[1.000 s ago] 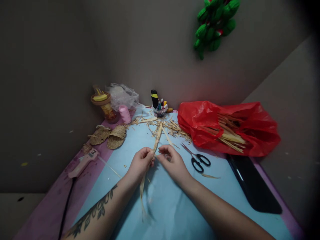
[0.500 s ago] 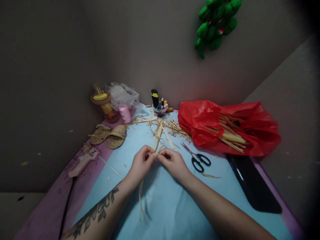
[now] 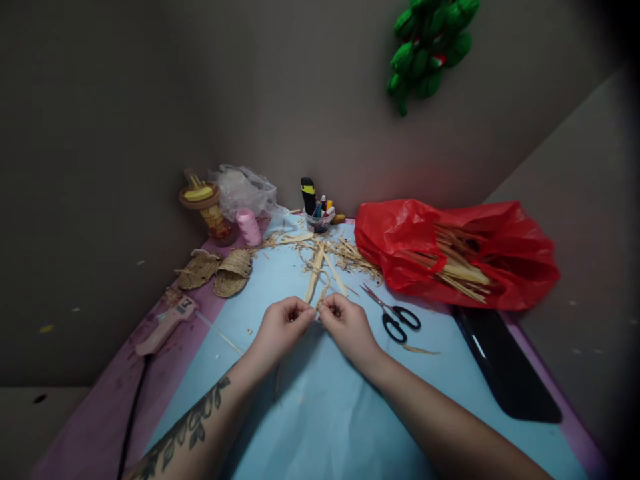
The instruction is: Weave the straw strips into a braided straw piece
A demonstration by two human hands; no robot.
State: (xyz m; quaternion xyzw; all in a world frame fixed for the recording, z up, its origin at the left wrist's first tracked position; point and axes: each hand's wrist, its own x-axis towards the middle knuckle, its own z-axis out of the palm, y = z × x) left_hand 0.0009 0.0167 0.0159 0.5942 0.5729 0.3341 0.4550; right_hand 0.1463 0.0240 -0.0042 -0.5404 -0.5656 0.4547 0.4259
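Observation:
Both of my hands meet over the middle of a light blue sheet [image 3: 345, 413]. With thumb and fingers pinched, my left hand [image 3: 285, 327] grips a thin dry straw strand, whose blurred tail hangs below the wrist. My right hand [image 3: 349, 328] pinches the same work, a twisted straw cord [image 3: 324, 288] that rises in a loop above the fingertips. The exact part between the fingers is hidden. Just beyond lie flat pale straw strips [image 3: 315, 272]. Scissors [image 3: 393, 313] with black handles rest to the right of my right hand.
Straw scraps spread across the back. A red plastic bag [image 3: 395, 233] of dry stalks lies at right, above a black flat object [image 3: 507, 367]. At left are a glue gun [image 3: 167, 327], woven straw slippers [image 3: 233, 273], pink thread spool [image 3: 249, 227] and a lidded cup [image 3: 205, 207]. A pen cup [image 3: 319, 220] stands behind.
My fingertips have moved slightly apart, the right hand a little to the right. The straw tail below my left hand has drawn up and shows less.

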